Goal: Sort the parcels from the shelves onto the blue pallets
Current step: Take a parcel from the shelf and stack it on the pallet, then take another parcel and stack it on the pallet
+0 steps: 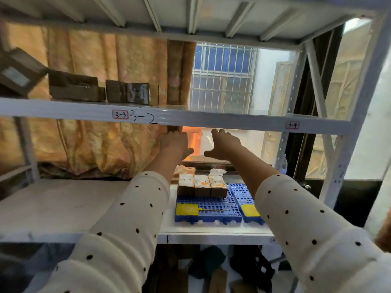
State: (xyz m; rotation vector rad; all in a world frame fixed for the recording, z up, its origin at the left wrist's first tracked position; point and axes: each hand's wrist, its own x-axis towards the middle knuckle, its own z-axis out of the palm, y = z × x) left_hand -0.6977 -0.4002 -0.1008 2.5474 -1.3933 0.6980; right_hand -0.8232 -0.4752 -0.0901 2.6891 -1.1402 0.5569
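Reaching under the shelf beam (190,120), both hands (176,142) spread, fingertips hidden, upper parcels (127,93) blurred

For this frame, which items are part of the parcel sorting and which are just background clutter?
Job:
- three brown cardboard parcels on the left blue plastic pallet
- second blue plastic pallet
- dark brown parcels on the upper shelf
- left hand, right hand, both empty

Lying about:
- orange curtain
- dark clothes underneath
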